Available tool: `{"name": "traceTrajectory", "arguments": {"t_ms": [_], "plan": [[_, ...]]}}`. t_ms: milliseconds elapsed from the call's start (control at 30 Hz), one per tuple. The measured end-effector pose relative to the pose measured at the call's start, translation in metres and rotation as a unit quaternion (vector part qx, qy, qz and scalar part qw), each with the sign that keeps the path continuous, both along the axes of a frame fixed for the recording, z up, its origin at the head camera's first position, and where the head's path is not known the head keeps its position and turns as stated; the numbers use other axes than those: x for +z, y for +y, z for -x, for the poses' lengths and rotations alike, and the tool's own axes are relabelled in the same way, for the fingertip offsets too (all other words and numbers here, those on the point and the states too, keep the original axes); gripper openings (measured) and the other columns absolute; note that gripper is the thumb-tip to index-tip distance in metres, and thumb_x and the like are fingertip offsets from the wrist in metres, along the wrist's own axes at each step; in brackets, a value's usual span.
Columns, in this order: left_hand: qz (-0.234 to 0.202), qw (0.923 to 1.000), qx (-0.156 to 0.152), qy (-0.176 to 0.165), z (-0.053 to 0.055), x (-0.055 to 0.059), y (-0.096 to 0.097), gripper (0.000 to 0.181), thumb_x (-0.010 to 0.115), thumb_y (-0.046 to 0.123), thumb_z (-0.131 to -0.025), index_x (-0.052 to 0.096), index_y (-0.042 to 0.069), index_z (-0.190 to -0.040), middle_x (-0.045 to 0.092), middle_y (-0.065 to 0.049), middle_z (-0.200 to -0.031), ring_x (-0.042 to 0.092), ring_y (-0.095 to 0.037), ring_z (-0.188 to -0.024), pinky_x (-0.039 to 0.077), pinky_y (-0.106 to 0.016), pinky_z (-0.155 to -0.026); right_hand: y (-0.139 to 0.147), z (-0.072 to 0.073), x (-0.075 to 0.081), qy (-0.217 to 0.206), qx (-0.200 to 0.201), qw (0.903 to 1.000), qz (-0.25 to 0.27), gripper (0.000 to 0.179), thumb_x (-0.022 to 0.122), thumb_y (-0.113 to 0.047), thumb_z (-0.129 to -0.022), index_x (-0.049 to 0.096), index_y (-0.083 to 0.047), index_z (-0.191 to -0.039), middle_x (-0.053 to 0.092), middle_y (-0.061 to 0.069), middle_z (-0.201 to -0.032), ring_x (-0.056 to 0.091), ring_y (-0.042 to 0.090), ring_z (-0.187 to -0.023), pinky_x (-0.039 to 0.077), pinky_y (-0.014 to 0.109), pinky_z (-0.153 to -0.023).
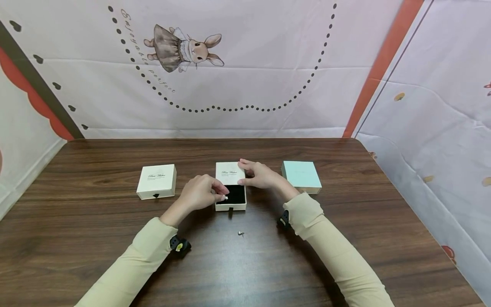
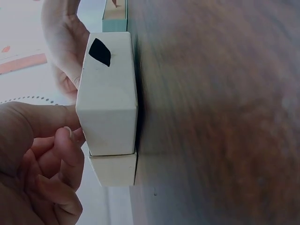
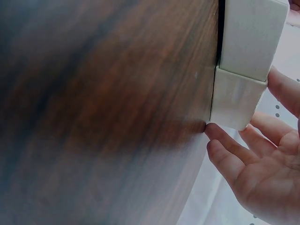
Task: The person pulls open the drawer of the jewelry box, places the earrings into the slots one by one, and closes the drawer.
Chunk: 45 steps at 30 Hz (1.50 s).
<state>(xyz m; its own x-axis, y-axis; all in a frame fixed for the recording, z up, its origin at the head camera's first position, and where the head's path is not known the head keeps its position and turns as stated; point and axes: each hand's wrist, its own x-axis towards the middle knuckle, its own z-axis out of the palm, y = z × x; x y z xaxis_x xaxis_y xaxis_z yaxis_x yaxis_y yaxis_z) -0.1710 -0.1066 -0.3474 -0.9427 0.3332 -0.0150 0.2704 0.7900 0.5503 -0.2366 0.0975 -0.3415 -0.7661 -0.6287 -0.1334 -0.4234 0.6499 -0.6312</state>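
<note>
A small white drawer-style jewelry box (image 1: 230,172) with "Best Wishes" lettering lies mid-table, its black-lined tray (image 1: 231,207) pulled out toward me. My left hand (image 1: 199,192) reaches over the tray's left side and pinches a tiny shiny earring (image 1: 226,198) at the black lining. From the left wrist view, the fingertips are hidden behind the tray wall (image 2: 108,131). My right hand (image 1: 261,174) holds the box cover by its right side, thumb near the cover's front edge and fingers at the back (image 3: 234,157). Another small silver earring (image 1: 241,233) lies on the table in front of the tray.
A second white box (image 1: 156,181), pushed shut, stands to the left. To the right, beside my right wrist, is a mint-green box (image 1: 301,175). The brown wooden table (image 1: 245,273) meets a printed cloth backdrop (image 1: 268,64) at its far edge.
</note>
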Motion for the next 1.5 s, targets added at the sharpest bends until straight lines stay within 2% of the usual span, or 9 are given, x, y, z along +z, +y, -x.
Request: {"name": "traceTrajectory", "arguments": {"t_ms": [167,333,467,800,1100,1300,1500], "plan": [[0.010,0.9999,0.005,0.012,0.0002,0.0008,0.0019,0.008,0.071,0.017,-0.078,0.073,0.022,-0.084,0.068,0.010,-0.078,0.053,-0.006,-0.059,0.040,-0.027,-0.053,0.0005,0.0003,-0.0006,0.002,0.003,1.0000,-0.002,0.064,0.060,-0.022,-0.089,0.028,-0.001,-0.141,0.020,0.010,-0.150,0.046,0.029,-0.121,0.038,0.038,-0.096],[0.040,0.9987,0.002,0.030,0.0006,0.0018,0.0050,0.008,0.072,0.019,-0.077,0.074,0.024,-0.082,0.068,0.011,-0.078,0.053,-0.005,-0.058,0.039,-0.027,-0.052,0.0005,0.0010,-0.0001,0.002,0.004,1.0000,-0.006,0.064,0.059,-0.023,-0.089,0.028,-0.003,-0.141,0.020,0.010,-0.150,0.045,0.028,-0.121,0.037,0.038,-0.097],[0.057,0.9980,0.001,0.027,0.0006,0.0019,0.0066,0.007,0.072,0.020,-0.077,0.074,0.026,-0.081,0.068,0.012,-0.077,0.052,-0.006,-0.058,0.039,-0.027,-0.051,0.0004,0.0012,0.0007,0.002,0.005,1.0000,-0.008,0.064,0.059,-0.023,-0.089,0.028,-0.003,-0.141,0.020,0.009,-0.150,0.045,0.028,-0.121,0.037,0.039,-0.097],[0.030,0.9992,-0.008,0.025,0.0008,0.0010,0.0023,0.004,0.071,0.020,-0.078,0.074,0.023,-0.080,0.068,0.010,-0.076,0.046,-0.008,-0.052,0.035,-0.026,-0.049,0.0002,0.0010,0.0003,0.004,0.007,0.9999,-0.009,0.064,0.059,-0.023,-0.089,0.028,-0.002,-0.141,0.020,0.010,-0.150,0.046,0.029,-0.121,0.038,0.038,-0.097],[0.023,0.9994,-0.020,0.014,0.0027,0.0003,0.0020,0.004,0.070,0.024,-0.080,0.074,0.023,-0.081,0.067,0.011,-0.073,0.043,-0.008,-0.050,0.033,-0.026,-0.047,0.0001,0.0026,0.0002,0.002,0.006,0.9999,-0.010,0.064,0.059,-0.023,-0.089,0.027,-0.004,-0.141,0.020,0.009,-0.150,0.046,0.028,-0.121,0.037,0.038,-0.097],[0.031,0.9992,-0.020,0.012,0.0026,0.0004,0.0031,0.004,0.071,0.020,-0.078,0.073,0.023,-0.080,0.067,0.010,-0.076,0.046,-0.008,-0.053,0.036,-0.026,-0.050,-0.0002,0.0020,0.0004,0.000,0.004,1.0000,-0.008,0.064,0.059,-0.023,-0.089,0.027,-0.004,-0.141,0.020,0.009,-0.150,0.046,0.028,-0.120,0.038,0.038,-0.097],[0.050,0.9981,-0.027,0.025,0.0012,0.0020,0.0051,0.005,0.071,0.019,-0.078,0.073,0.023,-0.079,0.068,0.010,-0.076,0.046,-0.007,-0.053,0.037,-0.026,-0.050,0.0003,0.0015,0.0000,0.000,0.005,0.9999,-0.009,0.064,0.059,-0.024,-0.089,0.027,-0.004,-0.141,0.020,0.009,-0.150,0.045,0.028,-0.121,0.038,0.038,-0.097]]}}
